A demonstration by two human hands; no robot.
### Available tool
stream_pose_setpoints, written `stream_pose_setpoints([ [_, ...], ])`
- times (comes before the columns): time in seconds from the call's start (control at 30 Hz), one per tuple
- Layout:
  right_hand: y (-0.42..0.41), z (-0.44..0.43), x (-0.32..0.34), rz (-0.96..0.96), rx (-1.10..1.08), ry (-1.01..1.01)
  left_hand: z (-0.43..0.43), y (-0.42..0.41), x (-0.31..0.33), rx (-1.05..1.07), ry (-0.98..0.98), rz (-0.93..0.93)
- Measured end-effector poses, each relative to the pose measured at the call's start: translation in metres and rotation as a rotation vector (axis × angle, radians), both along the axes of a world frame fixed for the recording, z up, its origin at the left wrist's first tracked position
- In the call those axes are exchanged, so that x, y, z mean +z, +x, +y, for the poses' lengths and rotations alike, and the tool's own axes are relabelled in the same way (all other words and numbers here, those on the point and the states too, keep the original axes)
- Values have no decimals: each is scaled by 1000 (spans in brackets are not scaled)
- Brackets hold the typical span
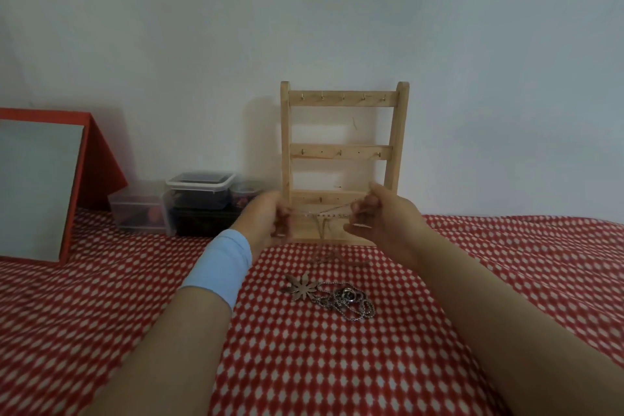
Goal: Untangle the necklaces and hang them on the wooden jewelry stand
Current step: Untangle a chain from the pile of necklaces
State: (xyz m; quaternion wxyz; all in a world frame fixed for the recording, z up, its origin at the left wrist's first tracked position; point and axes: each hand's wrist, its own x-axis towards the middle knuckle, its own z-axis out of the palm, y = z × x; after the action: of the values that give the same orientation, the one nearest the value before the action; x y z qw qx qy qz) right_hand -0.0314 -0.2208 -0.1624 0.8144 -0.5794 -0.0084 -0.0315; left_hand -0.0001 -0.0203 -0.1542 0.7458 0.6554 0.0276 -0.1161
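The left hand [266,218] and the right hand [383,216] are raised side by side in front of us. Each has its fingers curled, pinching one end of a thin chain [324,213]. The chain runs taut and roughly level between them, and a fine loop of it droops from the middle. It looks pale and slender, though blur keeps us from making out its links. A light blue wristband [221,263] wraps the left wrist.

Just behind the hands the wooden jewelry stand [341,154] stands upright against the wall. It is a ladder-like frame of pale wood with three cross rails carrying small hooks. The stretched chain crosses in front of its lowest rail.

Nearer to us, below the hands on the red checked cloth [337,365], we see a tangled heap of necklaces [347,302]. It is made up of darker silver chains, with a flower-shaped pendant [300,287] at its left edge.

To the left of the stand sit a clear plastic box [136,209] holding small reddish items and a lidded tub [199,182]. The tub rests on a dark box [202,219]. We cannot tell what is in either. A red-framed panel [40,186] leans further left.
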Motion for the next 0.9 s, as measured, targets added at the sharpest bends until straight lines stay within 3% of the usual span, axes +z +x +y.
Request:
stream_pose_setpoints([
  [0.07, 1, -3, -1, 37, -3, 215, 5, 3, -6, 29, -413, 18],
  [0.13, 1, -8, -1, 48, -23, 349, 9, 4, -11, 67, -632, 31],
  [0.2, 2, -12, -2, 66, -47, 361, 12, 5, -10, 138, -714, 34],
  [0.27, 5, -17, -3, 82, -74, 231, 18, 7, -9, 200, -662, 13],
  [0.37, 7, -21, -6, 54, -170, -112, 33, 11, -5, 182, -480, -49],
  [0.43, 5, -20, -8, 22, -213, -317, 39, 13, 0, 226, -257, -99],
  [0.6, 0, -12, -4, -106, -286, -837, 60, 30, 7, 382, 926, -468],
  [0.73, -2, -10, -6, -128, -218, -988, 59, 15, 6, 313, 1016, -457],
  [0.83, -3, -8, -8, -144, -86, -1063, 49, 9, 4, -27, 1175, -264],
  [0.9, -3, -6, -10, -156, -37, -1079, 35, 0, 3, -210, 1318, -249],
])
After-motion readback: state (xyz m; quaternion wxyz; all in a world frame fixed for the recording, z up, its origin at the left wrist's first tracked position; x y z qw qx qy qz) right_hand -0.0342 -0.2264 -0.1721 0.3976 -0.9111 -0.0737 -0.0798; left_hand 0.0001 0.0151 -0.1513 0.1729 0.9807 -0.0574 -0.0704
